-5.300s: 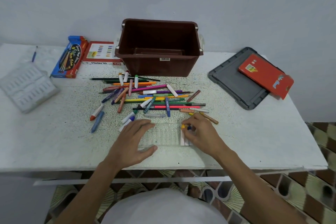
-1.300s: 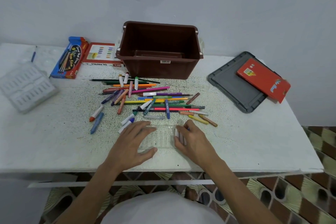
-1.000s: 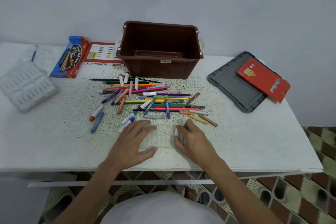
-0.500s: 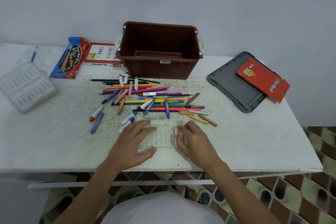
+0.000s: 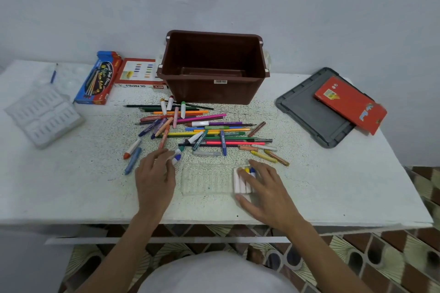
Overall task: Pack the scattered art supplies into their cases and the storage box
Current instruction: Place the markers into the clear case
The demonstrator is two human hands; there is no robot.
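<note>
Filling the clear tray [image 5: 207,179]: your right hand [image 5: 264,190] lies flat on the seated crayons [image 5: 237,182]; your left hand [image 5: 154,173], fingers loose, touches a blue-tipped crayon [image 5: 176,157], which you should pinch next.

Oil pastels box [image 5: 140,74]: near edge is showing "OIL PASTELS", upside down from this view; the red logo beside it is blurring out.
Brown storage box [image 5: 214,93]: white barcode sticker is sitting on the near wall, digits illegible.
Blue box [image 5: 98,78]: script lettering is starting with "Special"; the rest is unreadable.
Red case [image 5: 350,103]: print is too small.
</note>
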